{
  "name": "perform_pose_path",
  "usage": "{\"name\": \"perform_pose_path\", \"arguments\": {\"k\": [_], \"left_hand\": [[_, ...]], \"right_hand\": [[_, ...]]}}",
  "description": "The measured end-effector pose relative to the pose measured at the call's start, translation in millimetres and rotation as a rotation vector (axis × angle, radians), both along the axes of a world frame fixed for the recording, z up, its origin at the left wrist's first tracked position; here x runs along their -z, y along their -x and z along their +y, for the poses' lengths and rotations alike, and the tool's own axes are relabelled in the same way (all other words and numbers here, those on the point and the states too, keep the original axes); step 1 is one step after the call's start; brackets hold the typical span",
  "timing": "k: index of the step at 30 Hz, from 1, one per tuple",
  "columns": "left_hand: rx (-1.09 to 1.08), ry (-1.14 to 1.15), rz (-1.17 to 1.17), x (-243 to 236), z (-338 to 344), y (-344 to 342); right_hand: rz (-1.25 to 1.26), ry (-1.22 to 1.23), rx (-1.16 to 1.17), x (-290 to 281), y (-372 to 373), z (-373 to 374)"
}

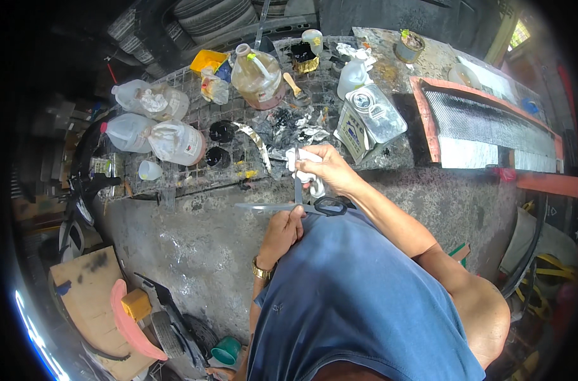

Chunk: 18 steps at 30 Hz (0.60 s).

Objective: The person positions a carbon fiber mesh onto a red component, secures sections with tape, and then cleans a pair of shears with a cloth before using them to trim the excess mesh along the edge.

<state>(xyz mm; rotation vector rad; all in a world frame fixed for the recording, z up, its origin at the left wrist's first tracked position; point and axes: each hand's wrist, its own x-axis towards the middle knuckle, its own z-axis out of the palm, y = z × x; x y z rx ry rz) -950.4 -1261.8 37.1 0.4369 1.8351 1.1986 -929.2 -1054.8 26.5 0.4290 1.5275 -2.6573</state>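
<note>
Faded blue cloth shirt (359, 298) fills lower ctr, nearest the cam. Just past it, R hand (330, 168) is closed in a pinch, thumb up top, on a crumpled white cloth (317, 187) wrapped round the upright blade of big metal scissors w/ black loop handle (331, 205). L hand (284, 230), gold-coloured metal wristwatch (262, 271) on its wrist, pinches the scissors nr where the blades meet; some fingertips hidden. Blades spread approx at a right angle, 2nd one pointing L. Scissors are above the shirt's top edge, over grey concrete floor (197, 254), nr front edge of a stained, grid-marked workbench (190, 174).

On bench, L side: clear plastic jug w/ red cap (125, 133) touching another clear jug (178, 143), small white cup (151, 170) nr them. Mid: big amber-stained jug (258, 79), wooden-handled brush (293, 84) just beside it; curved pale strip (257, 143) nr the cloth. R of hands: translucent rectangular tub (384, 117), tilted; farther R, black woven panel w/ pinkish-red border (486, 117).
</note>
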Motion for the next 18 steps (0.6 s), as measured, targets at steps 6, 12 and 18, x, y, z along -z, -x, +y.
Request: {"name": "perform_pose_path", "arguments": {"k": [6, 12, 18], "left_hand": [[-0.001, -0.004, -0.007, 5.7, -4.0, 2.2], [-0.035, -0.016, -0.044, -2.4, -4.5, 1.5], [-0.013, 0.005, -0.018, 0.0, -1.7, 3.5]], "right_hand": [[-0.010, -0.096, 0.005, -11.6, -1.7, 0.6], [-0.023, 0.132, 0.037, -27.1, -14.7, 0.9], [0.066, -0.154, -0.024, -4.4, -12.4, -11.7]]}}
